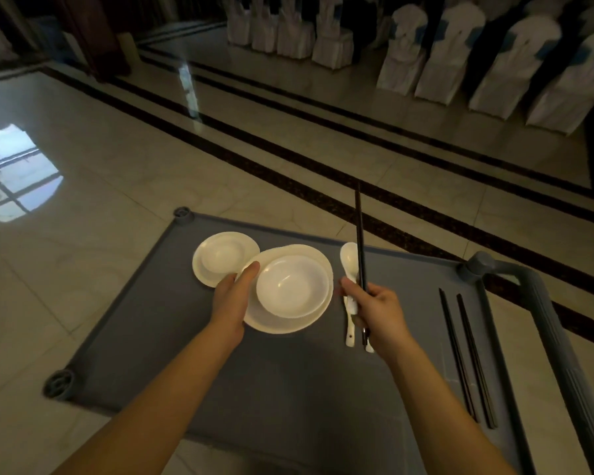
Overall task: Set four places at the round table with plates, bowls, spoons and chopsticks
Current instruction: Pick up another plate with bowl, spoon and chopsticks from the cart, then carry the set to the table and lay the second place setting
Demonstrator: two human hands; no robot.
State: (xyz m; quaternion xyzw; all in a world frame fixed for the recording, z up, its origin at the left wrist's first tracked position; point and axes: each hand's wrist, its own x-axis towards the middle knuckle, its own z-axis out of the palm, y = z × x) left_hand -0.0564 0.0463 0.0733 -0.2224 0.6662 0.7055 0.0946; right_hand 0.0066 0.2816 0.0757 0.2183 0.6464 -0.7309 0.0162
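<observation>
My left hand [232, 296] grips the left rim of a white plate [282, 322] with a white bowl [293, 286] sitting in it, held just above the grey cart top [288, 389]. My right hand [378, 311] is closed around dark chopsticks [360, 241] that point away from me, together with a white spoon [349, 265]; a second white handle shows below the fist. Another plate with a bowl [224, 257] rests on the cart at the far left. Two more dark chopsticks [467, 358] lie on the cart's right side.
The cart's grey handle [549, 320] runs along its right edge. Glossy tiled floor with dark bands surrounds the cart. White-covered chairs [453, 56] stand in rows at the far right. No round table is in view.
</observation>
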